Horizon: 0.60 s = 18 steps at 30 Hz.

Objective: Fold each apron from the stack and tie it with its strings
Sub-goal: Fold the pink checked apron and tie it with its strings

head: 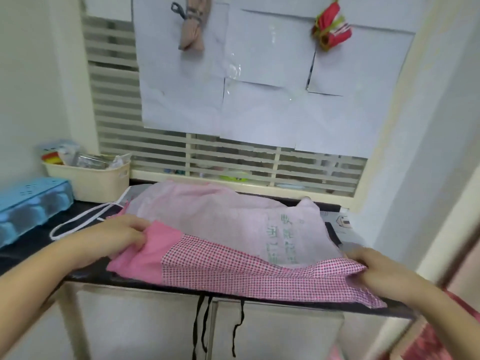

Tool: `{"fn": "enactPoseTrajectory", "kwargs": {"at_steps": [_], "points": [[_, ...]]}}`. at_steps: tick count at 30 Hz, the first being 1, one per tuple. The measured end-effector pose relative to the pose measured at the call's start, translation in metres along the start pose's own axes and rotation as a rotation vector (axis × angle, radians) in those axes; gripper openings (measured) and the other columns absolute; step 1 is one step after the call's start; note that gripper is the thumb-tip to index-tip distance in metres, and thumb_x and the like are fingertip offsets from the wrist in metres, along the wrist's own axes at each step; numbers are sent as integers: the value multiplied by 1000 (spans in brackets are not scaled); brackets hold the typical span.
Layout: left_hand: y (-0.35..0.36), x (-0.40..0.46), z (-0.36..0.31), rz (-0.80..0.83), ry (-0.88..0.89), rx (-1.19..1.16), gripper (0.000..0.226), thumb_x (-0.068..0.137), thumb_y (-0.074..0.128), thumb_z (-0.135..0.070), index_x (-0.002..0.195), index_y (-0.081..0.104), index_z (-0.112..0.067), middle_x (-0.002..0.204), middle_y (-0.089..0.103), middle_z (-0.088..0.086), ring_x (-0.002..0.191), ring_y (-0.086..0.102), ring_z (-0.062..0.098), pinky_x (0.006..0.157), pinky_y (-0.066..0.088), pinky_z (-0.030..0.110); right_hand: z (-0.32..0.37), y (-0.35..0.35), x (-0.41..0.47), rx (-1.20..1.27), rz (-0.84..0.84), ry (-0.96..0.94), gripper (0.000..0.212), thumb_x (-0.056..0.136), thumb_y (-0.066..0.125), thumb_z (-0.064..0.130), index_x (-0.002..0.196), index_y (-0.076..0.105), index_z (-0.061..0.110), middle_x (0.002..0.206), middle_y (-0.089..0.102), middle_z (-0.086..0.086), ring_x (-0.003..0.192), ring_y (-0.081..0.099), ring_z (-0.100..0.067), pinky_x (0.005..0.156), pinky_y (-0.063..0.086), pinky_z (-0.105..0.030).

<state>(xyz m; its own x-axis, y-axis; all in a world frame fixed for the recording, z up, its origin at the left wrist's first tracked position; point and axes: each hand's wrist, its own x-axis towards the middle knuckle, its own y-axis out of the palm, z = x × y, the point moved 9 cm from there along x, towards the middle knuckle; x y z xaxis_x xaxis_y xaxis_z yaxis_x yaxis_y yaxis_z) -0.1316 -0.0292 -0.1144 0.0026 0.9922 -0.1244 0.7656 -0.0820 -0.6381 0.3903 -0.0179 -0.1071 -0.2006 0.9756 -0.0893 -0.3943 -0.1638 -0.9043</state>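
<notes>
A pink apron (233, 229) lies spread on the dark counter (85, 276). Its pale reverse side with green print faces up, and a pink checked band (233, 271) runs along the near edge. My left hand (122, 232) pinches the plain pink left corner. At the right end my right hand (376, 266) grips the checked edge. A white string (78, 222) trails left over the counter. Black strings (202, 328) hang down over the counter's front edge.
A blue tray (31, 201) and a cream basket (96, 180) of packets stand at the back left. Behind the counter is a slatted window (233, 162) covered with white sheets; two tied apron bundles, beige (192, 24) and red (332, 27), hang there. White cabinet doors (145, 326) are below.
</notes>
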Motion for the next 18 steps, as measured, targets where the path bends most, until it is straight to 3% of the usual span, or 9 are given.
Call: {"fn": "enactPoseTrajectory", "kwargs": {"at_steps": [2, 4, 8, 9, 11, 13, 15, 17, 18], "points": [[3, 1, 2, 98, -46, 90, 36, 56, 61, -22, 87, 77, -15, 78, 67, 3, 71, 62, 21, 59, 44, 35, 0, -3, 1, -120, 124, 3, 20, 74, 71, 18, 92, 64, 18, 86, 69, 5, 81, 64, -11, 80, 49, -36], [4, 9, 3, 118, -58, 64, 39, 58, 61, -20, 93, 78, -18, 93, 73, 14, 82, 69, 29, 66, 53, 36, 1, -5, 8, -178, 155, -7, 25, 69, 68, 27, 89, 61, 16, 79, 66, 9, 76, 62, -7, 75, 46, -35], [15, 37, -1, 84, -109, -145, 33, 83, 65, -8, 110, 76, -22, 109, 78, 14, 100, 76, 34, 83, 64, 47, 5, -21, 44, -152, -76, 9, 7, 83, 68, 16, 80, 64, 21, 78, 71, 7, 76, 66, -5, 69, 51, -28], [20, 44, -4, 83, -103, -193, 33, 81, 71, -11, 113, 74, -19, 110, 78, 16, 101, 76, 36, 85, 63, 49, 3, -22, 52, -174, -126, 42, 8, 86, 67, 15, 80, 63, 19, 77, 70, 6, 75, 65, -8, 68, 52, -29], [28, 65, -5, 93, -82, -390, 57, 63, 86, -26, 116, 74, -7, 115, 76, 21, 103, 74, 38, 92, 58, 48, -7, -15, 72, -205, -153, 107, 7, 89, 64, 17, 83, 62, 21, 81, 70, 7, 77, 64, -10, 72, 55, -32], [36, 83, -2, 108, -121, -640, 47, 80, 76, -31, 116, 75, -1, 120, 74, 23, 109, 71, 39, 95, 56, 44, -18, -2, 85, -318, -128, 174, 5, 88, 57, 24, 86, 58, 28, 84, 68, 10, 79, 63, -8, 73, 57, -33], [24, 103, 12, -63, -138, -600, 25, 94, 67, -25, 102, 76, -3, 110, 76, 21, 96, 70, 37, 83, 54, 41, -32, 3, 92, -460, -159, 270, 2, 85, 53, 29, 84, 51, 30, 83, 61, 11, 76, 59, -8, 65, 53, -31], [-11, 117, 29, -379, -71, -272, 12, 95, 65, -10, 88, 74, -11, 94, 79, 13, 87, 73, 35, 83, 57, 45, -84, 2, 113, -502, -258, 392, 19, 77, 60, 37, 79, 44, 26, 73, 55, 8, 66, 57, -16, 60, 53, -34], [-27, 117, 32, -513, -54, -117, 16, 92, 64, -5, 87, 73, -18, 88, 78, 4, 88, 73, 28, 85, 58, 45, -117, 3, 120, -461, -240, 468, 27, 71, 62, 42, 77, 43, 24, 67, 53, 5, 60, 57, -21, 59, 56, -37]]}}
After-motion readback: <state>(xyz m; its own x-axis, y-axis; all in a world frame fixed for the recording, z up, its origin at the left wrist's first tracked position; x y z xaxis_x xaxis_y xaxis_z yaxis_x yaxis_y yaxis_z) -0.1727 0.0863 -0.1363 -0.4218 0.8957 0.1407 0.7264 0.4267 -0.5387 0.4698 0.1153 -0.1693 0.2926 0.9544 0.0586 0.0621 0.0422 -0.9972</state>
